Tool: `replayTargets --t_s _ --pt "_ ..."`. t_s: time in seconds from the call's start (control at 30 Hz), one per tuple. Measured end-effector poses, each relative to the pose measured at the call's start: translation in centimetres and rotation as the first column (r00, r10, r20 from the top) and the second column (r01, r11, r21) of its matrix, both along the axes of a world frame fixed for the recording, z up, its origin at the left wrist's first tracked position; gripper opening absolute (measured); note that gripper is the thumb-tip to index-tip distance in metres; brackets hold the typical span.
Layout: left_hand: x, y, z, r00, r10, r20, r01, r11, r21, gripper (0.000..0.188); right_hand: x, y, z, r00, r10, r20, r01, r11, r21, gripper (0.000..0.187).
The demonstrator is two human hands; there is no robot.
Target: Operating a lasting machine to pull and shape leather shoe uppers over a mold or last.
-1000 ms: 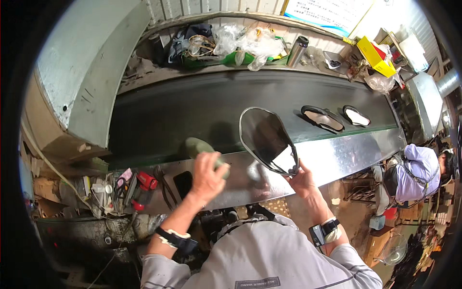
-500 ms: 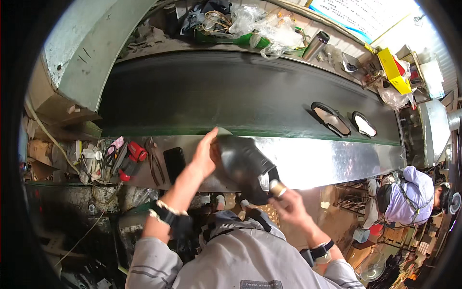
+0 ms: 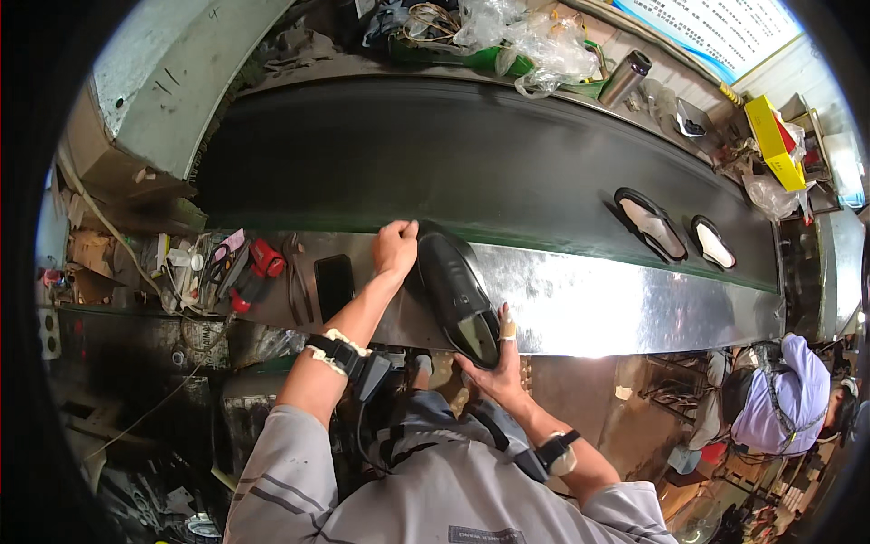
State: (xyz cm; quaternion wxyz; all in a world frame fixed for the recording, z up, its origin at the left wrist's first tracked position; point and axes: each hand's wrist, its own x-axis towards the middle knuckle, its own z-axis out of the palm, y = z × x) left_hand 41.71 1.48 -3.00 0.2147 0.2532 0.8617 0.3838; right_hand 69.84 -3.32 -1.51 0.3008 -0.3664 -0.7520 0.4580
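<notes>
Moved: since half a second ago the bare right hand (image 3: 497,372) has shifted from the side of the heel to its end, and the bare left hand (image 3: 396,249), flatter then, has curled; the glossy black leather-like shoe upper (image 3: 444,276) now shows its opening.
Dial: the shoe upper is the centre.
Shoe upper: smooth and dark with pale streaks of reflection, long and rounded, its toe towards 11 o'clock, its heel towards 5.
Opening: an olive-green smooth shoe last (image 3: 477,337) shows inside, near the heel.
Place: over the shiny silver metal bench strip (image 3: 580,313), toe near the green edge of the wide black belt (image 3: 362,154); whether it touches the metal I cannot tell.
Left hand: at 10 o'clock, fingers curled nearly closed against the toe; what they pinch, I cannot tell.
Right hand: at 5 o'clock, partly open around the heel and holding it, a tan finger cover (image 3: 508,328) on one digit.
Black shoes on the belt: at 2 o'clock, a larger pale-lined one (image 3: 651,224) and a smaller white-lined one (image 3: 713,243).
Phone: black, flat, rectangular (image 3: 333,286), at 9 o'clock.
</notes>
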Motion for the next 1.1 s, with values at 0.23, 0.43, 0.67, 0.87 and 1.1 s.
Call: replayTargets --t_s 0.23,0.43,0.67,0.87,1.1 --pt "5.5 -3.4 0.6 0.866 0.150 0.477 -0.088 0.985 -0.149 0.051 8.8 -2.0 1.0 0.966 0.207 0.158 -0.230 0.963 0.142 0.091" --pt "10.3 -2.6 2.1 0.997 0.058 0.052 -0.037 0.941 -0.337 0.073 10.6 -0.1 -1.9 0.934 0.334 0.124 -0.353 0.913 0.203 0.094" --pt "8.5 -4.5 2.5 0.969 0.172 0.179 -0.145 0.978 -0.152 0.059 10.6 0.4 -1.8 0.900 0.436 0.024 -0.436 0.898 0.061 0.100" --pt "5.5 -10.9 9.5 0.949 0.279 0.146 -0.290 0.955 0.056 0.043 1.4 4.1 6.6 0.927 0.288 -0.240 -0.360 0.509 -0.782 0.101" --pt "5.3 -27.3 17.7 0.844 0.529 0.088 -0.530 0.798 0.287 0.047 -6.9 -4.6 10.6 0.849 0.440 -0.291 -0.484 0.431 -0.761 0.064"
